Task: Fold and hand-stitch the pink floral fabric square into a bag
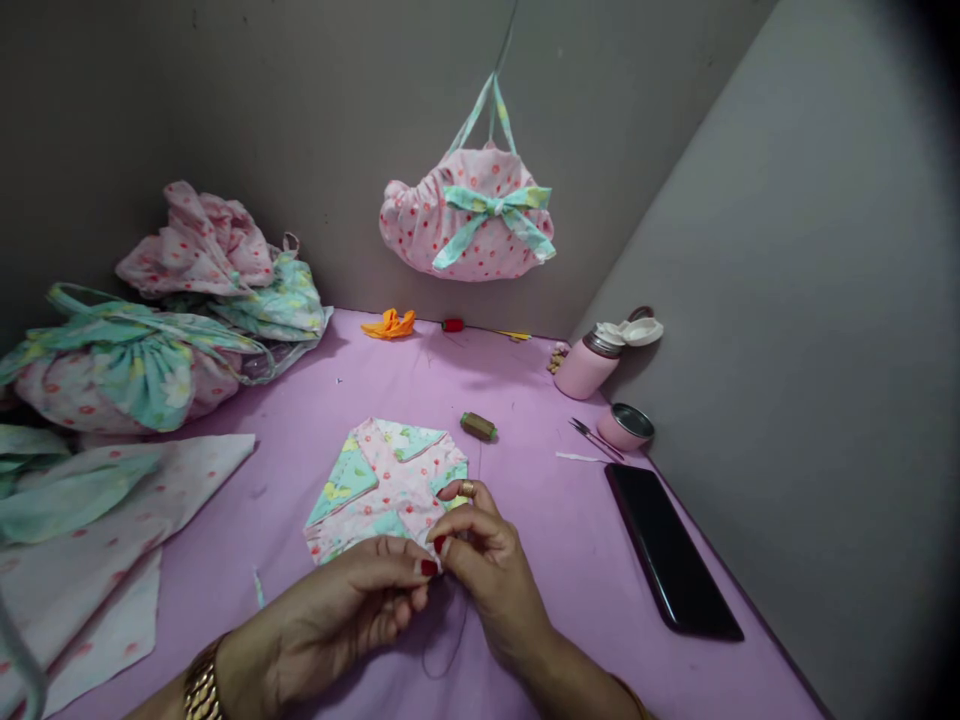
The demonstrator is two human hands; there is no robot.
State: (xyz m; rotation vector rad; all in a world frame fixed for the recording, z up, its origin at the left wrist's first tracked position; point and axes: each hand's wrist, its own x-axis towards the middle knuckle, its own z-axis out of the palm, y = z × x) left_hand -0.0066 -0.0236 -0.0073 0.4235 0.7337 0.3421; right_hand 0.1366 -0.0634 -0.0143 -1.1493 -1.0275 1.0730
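Observation:
A patchwork fabric piece [401, 480], pink with red dots and mint floral corner patches, lies flat on the table with its near edge partly hidden by my hands. My left hand [352, 610] is closed in a pinch at that near edge, thumb pressed to the fingers. Right beside it, my right hand [480, 560] pinches with thumb and forefinger, the other fingers curled over the cloth's right side. What lies between its fingertips is too small to make out. Dark thread [442, 675] hangs in a loop below the hands. Behind the cloth lies a brown thread spool [478, 427].
Floral cloth bundles [142, 370] and loose fabric [150, 490] fill the left. A dotted pouch [480, 220] hangs ahead. At right are a phone [667, 550], scissors-like snips [596, 438], a pink bottle [585, 370] and its cap [626, 427]. A red spool [452, 326] and orange cloth [388, 324] sit behind.

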